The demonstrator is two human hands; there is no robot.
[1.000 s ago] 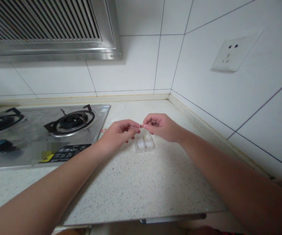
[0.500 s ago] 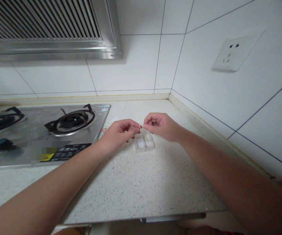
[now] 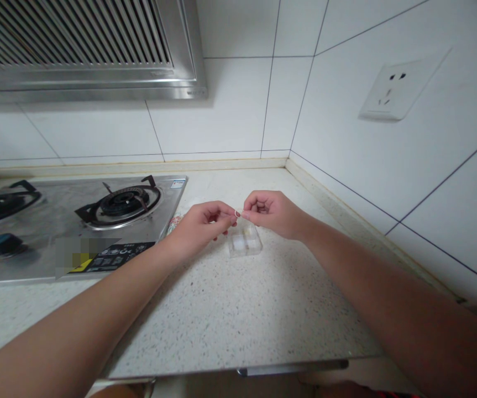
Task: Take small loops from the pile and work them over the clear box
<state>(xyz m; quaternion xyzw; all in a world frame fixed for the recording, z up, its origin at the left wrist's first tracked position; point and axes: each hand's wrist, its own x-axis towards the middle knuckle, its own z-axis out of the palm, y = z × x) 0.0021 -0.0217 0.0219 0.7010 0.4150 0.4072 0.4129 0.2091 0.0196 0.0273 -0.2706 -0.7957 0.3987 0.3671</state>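
My left hand (image 3: pixel 203 225) is closed in a pinch on a small white ring-like loop (image 3: pixel 237 213). Its fingertips almost meet those of my right hand (image 3: pixel 272 213), which is also pinched shut at the loop's right side. Whatever else lies between the right fingertips is too small to make out. Just below and behind the hands, a clear plastic compartment box (image 3: pixel 245 250) rests on the speckled countertop. Part of the box is hidden by the fingers, and its contents cannot be told clearly.
A steel gas stove (image 3: pixel 130 202) with black pan supports is on the left. A patterned item (image 3: pixel 174 222) lies partly hidden behind my left wrist. The range hood (image 3: pixel 97 83) hangs above. Tiled walls meet at the right, with a socket (image 3: pixel 387 91). The countertop (image 3: pixel 238 326) ends near me.
Both hands stay almost in place. The white loop between the fingertips has shifted or turned slightly, and its right end sits a little nearer the right fingertips.
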